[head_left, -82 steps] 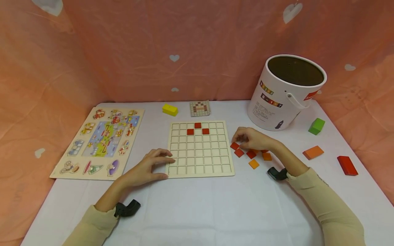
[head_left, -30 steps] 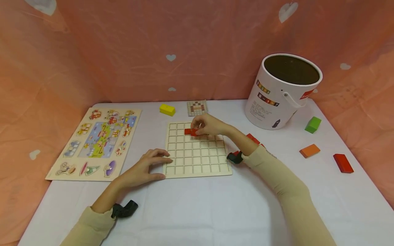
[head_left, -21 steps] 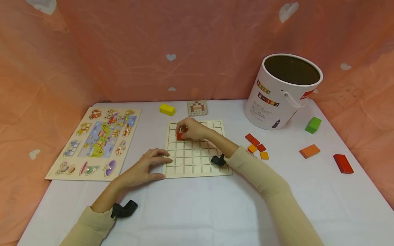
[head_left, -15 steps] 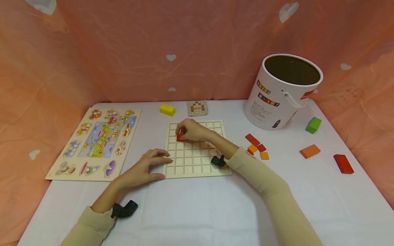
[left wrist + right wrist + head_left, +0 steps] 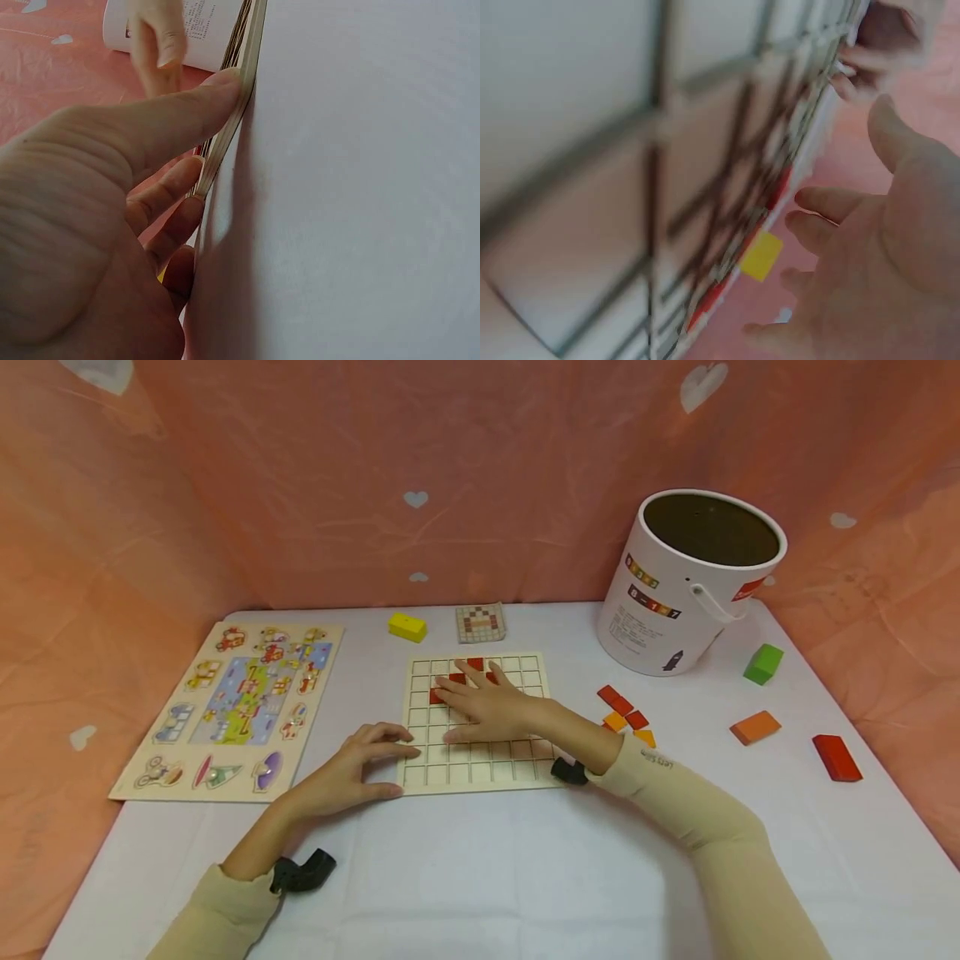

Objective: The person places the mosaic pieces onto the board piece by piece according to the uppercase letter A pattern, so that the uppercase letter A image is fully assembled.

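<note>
Gridded board [image 5: 459, 775] with red tiles [image 5: 434, 697].
Right hand [image 5: 492, 707] spreads wide fingers over it, contact hard to tell; left hand [image 5: 343, 774] touches its edge, fingers parted.

Salmon-pink curtain [image 5: 300, 460] surrounding a white tablecloth [image 5: 465, 877] on three sides.
Pale hearts [image 5: 416, 499] are scattered over the curtain, which hangs in shallow folds; the tablecloth is faintly creased, under soft light with weak shadows.

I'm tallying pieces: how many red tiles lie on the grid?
4 in view: a top-row tile; a left tile and a right tile in the second row; and a third-row tile, farthest left. The right hand may hide others.
</note>
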`<action>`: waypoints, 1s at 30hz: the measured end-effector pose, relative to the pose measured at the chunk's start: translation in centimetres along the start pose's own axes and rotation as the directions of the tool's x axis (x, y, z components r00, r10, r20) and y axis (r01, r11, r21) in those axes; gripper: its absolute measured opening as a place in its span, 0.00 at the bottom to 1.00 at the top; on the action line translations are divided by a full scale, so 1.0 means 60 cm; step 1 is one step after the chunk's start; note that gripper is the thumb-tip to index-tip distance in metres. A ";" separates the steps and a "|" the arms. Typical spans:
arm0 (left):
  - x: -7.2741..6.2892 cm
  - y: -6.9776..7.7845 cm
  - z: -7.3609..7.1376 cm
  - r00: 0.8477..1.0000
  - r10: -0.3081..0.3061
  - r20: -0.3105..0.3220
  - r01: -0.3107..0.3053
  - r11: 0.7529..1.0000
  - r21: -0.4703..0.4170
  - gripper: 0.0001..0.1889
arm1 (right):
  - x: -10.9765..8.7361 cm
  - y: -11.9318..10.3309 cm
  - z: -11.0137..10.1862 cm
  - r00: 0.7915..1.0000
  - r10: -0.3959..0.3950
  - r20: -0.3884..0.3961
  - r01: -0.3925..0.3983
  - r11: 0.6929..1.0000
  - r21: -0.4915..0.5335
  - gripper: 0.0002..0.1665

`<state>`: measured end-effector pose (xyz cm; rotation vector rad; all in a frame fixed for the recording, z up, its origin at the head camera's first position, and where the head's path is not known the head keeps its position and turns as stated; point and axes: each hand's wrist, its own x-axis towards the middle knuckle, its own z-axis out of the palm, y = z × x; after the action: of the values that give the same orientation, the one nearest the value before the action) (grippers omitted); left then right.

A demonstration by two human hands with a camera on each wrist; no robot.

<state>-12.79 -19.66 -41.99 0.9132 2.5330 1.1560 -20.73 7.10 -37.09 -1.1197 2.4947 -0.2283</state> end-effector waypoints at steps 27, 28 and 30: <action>-0.001 -0.002 0.000 1.000 0.002 -0.002 -0.002 1.000 -0.012 0.24 | -0.175 0.152 -0.010 1.000 -0.004 0.016 -0.006 0.808 0.589 0.13; -0.001 -0.002 0.000 1.000 0.001 -0.002 -0.001 1.000 -0.012 0.24 | -0.182 0.154 -0.005 0.999 -0.011 0.034 -0.012 0.802 0.597 0.14; -0.001 -0.002 0.000 1.000 -0.002 -0.002 0.002 1.000 -0.011 0.25 | -0.194 0.156 0.005 0.999 -0.021 0.048 -0.012 0.795 0.607 0.16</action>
<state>-12.78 -19.75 -42.08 0.9072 2.5266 1.1694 -20.01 22.01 -36.87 -0.8332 2.1146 -0.9191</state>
